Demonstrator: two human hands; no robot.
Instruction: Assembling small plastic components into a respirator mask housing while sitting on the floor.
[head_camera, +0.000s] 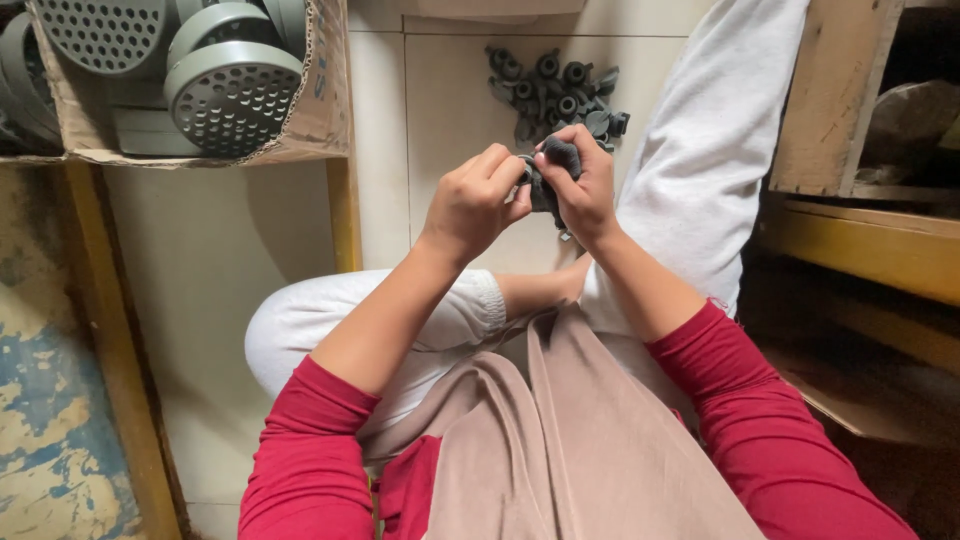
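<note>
Dark grey rubber part (553, 172) is gripped between both hands above the tiled floor (240, 260): the left hand (475, 200) is pinched on its near edge, the right hand (585, 185) is closed around its far side. Just beyond the part, a pile of similar dark pieces (560, 95) is seen on the floor. Well left of the part, a cardboard box (320, 110) is filled with perforated grey discs (232, 95).

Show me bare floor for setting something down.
Free: the tile between the box and the knee, and a strip left of the parts pile. Crowded: around the pile and both hands.
</note>
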